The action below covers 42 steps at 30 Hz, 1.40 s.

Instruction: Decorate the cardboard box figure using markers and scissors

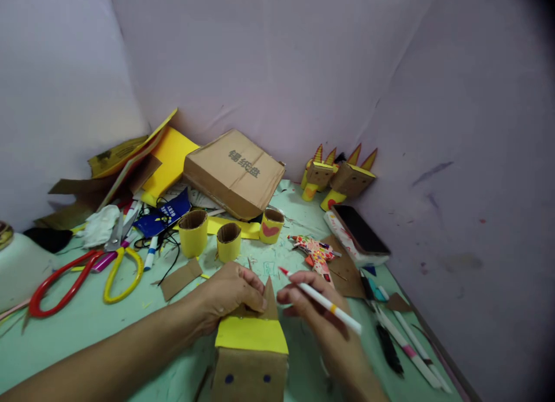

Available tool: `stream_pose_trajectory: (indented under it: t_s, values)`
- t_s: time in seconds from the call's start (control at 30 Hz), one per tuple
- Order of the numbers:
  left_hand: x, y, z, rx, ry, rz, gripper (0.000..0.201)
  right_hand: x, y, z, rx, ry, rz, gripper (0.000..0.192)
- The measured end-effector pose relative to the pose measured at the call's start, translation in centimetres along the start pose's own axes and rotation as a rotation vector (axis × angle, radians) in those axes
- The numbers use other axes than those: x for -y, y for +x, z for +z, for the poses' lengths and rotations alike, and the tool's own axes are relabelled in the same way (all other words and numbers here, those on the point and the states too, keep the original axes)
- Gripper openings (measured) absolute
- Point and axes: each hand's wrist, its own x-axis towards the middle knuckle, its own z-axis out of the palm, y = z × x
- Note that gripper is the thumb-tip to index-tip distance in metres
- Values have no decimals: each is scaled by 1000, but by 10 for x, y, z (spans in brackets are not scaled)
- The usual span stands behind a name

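Desk (87,327): cardboard box figure (250,361) at near edge, centre; yellow band on top; ear stands upright. L hand (229,295) pinches ear. R hand (321,309), just right, grips marker (323,301); red tip aimed left twd ear.
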Motion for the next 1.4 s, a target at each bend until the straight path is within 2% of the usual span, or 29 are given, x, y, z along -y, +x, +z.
stream_pose_trajectory:
  t_s: [0.1, 0.17, 0.27, 0.4, 0.57, 0.7, 0.87, 1.0, 1.17, 1.3, 1.4]
  values:
    - [-3, -4, 6, -42, 46, -2, 6, 13, 8, -12, -218, 7, -96, 48]
    - [-6, -7, 8, -51, 69, 6, 5, 22, 15, -17, -278, -1, -151, 47]
    - [-7, -8, 10, -50, 79, 32, 6, 25, 23, -17, -229, -89, -269, 41]
    - [-8, -9, 8, -25, 78, 54, 12, 8, 19, -11, -203, -178, -452, 32]
    - [-11, -9, 7, -2, 99, 103, 9, -4, 5, 0, -231, -164, -476, 22]
    - [-10, -4, 11, 88, 117, 93, 16, -4, 1, 6, -256, -216, -543, 22]
    - [-8, 0, 14, 147, 149, 105, 18, -6, 3, 0, -283, -278, -706, 20]
    - [-4, 4, 12, 146, 177, 100, 17, -5, 10, -13, -183, -375, -807, 21]
    - [3, 9, 9, 176, 212, 150, 6, -13, 14, -23, -138, -483, -818, 15]
    - [3, 7, 10, 195, 202, 170, 4, -17, 10, -16, -203, -460, -766, 22]
    - [-1, 3, 12, 201, 204, 173, 5, -16, 8, -10, -202, -451, -752, 25]
